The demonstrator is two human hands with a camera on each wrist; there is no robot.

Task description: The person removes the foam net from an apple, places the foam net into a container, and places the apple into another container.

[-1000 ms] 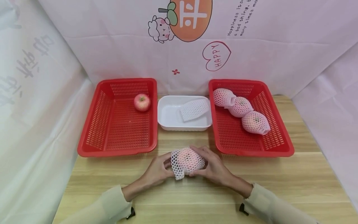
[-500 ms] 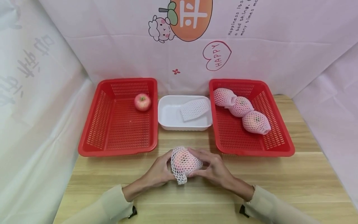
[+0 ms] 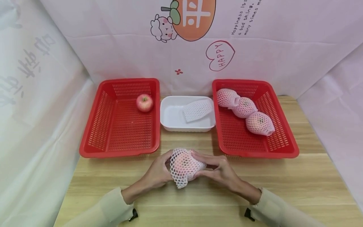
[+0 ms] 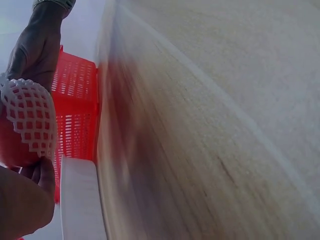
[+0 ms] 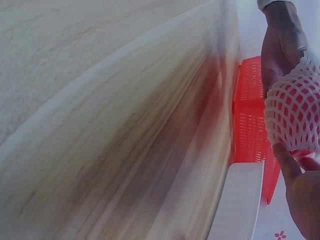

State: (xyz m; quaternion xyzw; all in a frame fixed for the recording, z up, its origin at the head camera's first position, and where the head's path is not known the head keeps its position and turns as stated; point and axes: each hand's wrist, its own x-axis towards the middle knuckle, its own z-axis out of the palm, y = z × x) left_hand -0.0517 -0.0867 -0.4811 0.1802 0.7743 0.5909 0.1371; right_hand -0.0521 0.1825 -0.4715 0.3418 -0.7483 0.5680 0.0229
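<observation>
An apple in a white foam net sleeve (image 3: 185, 165) is held between both hands above the front of the table, with pink-red skin showing through the mesh. My left hand (image 3: 158, 170) grips its left side, where the loose mesh end hangs toward me; some of its fingers are hidden behind the net. On the right side, fingers and thumb of my right hand (image 3: 219, 170) pinch the netted fruit. Both wrist views show the same netted apple (image 4: 32, 120) with a hand on either side.
The left red basket (image 3: 119, 154) holds one bare apple (image 3: 144, 102). Between the baskets, a white tray (image 3: 170, 126) contains a flat foam net (image 3: 197, 110). Three netted apples (image 3: 259, 123) lie in the right red basket (image 3: 255, 154). A printed cloth hangs behind.
The netted apple has shifted slightly left and turned, its loose mesh end now lower. Both hands still hold it; the left has moved a little left. Baskets and tray have not moved.
</observation>
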